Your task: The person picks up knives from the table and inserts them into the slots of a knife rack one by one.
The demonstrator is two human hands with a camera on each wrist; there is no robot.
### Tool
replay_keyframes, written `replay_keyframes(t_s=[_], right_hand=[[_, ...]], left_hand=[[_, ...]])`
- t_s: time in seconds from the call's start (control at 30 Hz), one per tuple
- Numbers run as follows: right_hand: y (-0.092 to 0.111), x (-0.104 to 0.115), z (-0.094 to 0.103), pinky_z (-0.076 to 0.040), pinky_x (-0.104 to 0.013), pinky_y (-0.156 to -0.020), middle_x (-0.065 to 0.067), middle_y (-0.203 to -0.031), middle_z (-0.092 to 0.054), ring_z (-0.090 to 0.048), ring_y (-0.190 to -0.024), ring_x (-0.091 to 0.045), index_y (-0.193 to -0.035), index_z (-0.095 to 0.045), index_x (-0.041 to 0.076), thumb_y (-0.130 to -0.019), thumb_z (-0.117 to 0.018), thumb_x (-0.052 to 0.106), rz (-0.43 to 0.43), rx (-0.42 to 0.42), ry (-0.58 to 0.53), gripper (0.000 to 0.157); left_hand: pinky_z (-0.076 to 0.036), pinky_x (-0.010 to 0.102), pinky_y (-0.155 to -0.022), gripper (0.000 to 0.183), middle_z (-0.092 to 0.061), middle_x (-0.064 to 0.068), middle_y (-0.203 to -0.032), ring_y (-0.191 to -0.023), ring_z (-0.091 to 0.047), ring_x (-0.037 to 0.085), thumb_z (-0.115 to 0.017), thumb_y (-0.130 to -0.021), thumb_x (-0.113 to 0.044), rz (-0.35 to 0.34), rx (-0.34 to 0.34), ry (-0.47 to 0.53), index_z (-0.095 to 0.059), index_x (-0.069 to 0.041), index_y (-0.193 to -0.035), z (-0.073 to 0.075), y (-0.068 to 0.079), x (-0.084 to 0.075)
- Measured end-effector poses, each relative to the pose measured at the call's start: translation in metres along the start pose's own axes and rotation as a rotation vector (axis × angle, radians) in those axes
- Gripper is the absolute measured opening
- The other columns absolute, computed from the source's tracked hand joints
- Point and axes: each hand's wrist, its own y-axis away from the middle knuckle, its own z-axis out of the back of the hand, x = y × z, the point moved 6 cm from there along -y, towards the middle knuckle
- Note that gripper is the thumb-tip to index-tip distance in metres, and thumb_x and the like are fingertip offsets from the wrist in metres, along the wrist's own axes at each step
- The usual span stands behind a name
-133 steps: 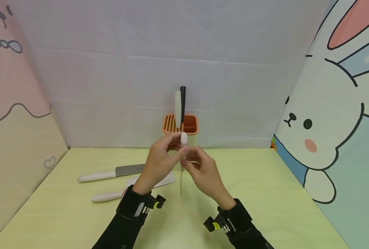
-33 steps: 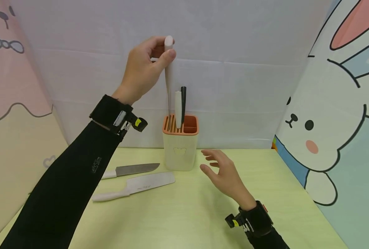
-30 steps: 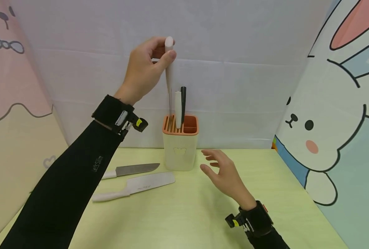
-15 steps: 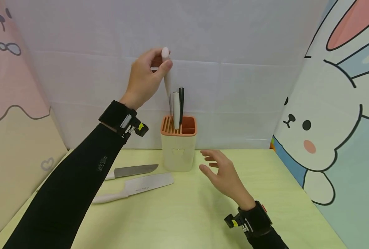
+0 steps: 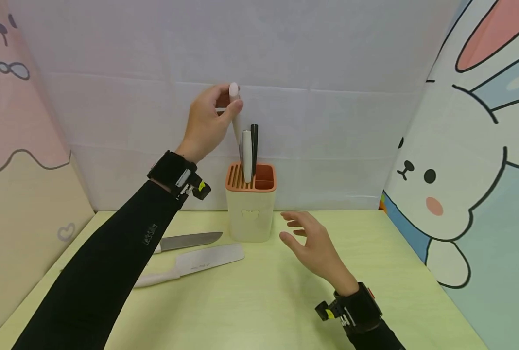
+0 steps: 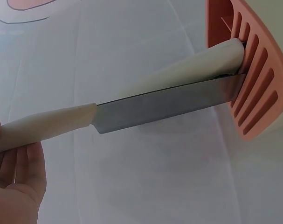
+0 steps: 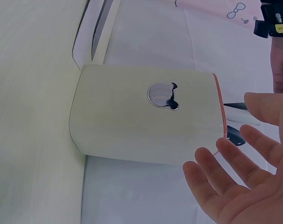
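My left hand (image 5: 207, 119) grips the white handle of a kitchen knife (image 6: 155, 109) above the knife block (image 5: 250, 214). Its blade points down, and in the left wrist view the tip end is inside one of the orange slots (image 6: 260, 88). Beside that blade a white-handled knife (image 5: 247, 155) and a black-handled utensil (image 5: 254, 146) stand in the block. My right hand (image 5: 314, 245) hovers to the right of the block with fingers spread and relaxed, holding nothing; in the right wrist view its fingers (image 7: 211, 172) are in front of the block's top end.
A knife (image 5: 191, 240) and a cleaver (image 5: 209, 259) lie left of the block on the pale green table (image 5: 250, 311), their handles partly behind my left sleeve. A white cloth wall (image 5: 351, 146) stands right behind the block.
My left hand has carried the knife from in front of the block to above it, then lowered the blade into a slot. My right hand has let go of it and moved right.
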Motion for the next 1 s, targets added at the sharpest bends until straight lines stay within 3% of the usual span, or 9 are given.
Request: replay_keyframes(t_s=[0.57,1.0], right_hand=[[-0.001,-0.002,-0.003,-0.054,-0.038,-0.081,-0.003,-0.121,-0.056,-0.058,-0.104,-0.023,-0.13,-0.053,0.017,-0.091,-0.068,0.022,-0.006,0.001,-0.007,0.041],[0.001,-0.002,-0.002,-0.054,-0.041,-0.081,-0.003,-0.121,-0.056,-0.058,-0.103,-0.024,-0.129,-0.054,0.014,-0.091,-0.068,0.022,-0.005,-0.001,-0.01,0.041]], left_hand=[[-0.048,0.024,-0.083,0.034,-0.057,-0.002,-0.105,-0.096,-0.053,0.006,-0.061,-0.095,-0.028,0.07,0.052,-0.045,-0.056,-0.007,-0.122,-0.015,0.019,0.042],[-0.047,0.023,-0.085,0.033,-0.057,-0.002,-0.11,-0.099,-0.054,0.006,-0.06,-0.096,-0.027,0.092,0.097,-0.032,-0.056,-0.008,-0.123,-0.03,0.028,0.056]])
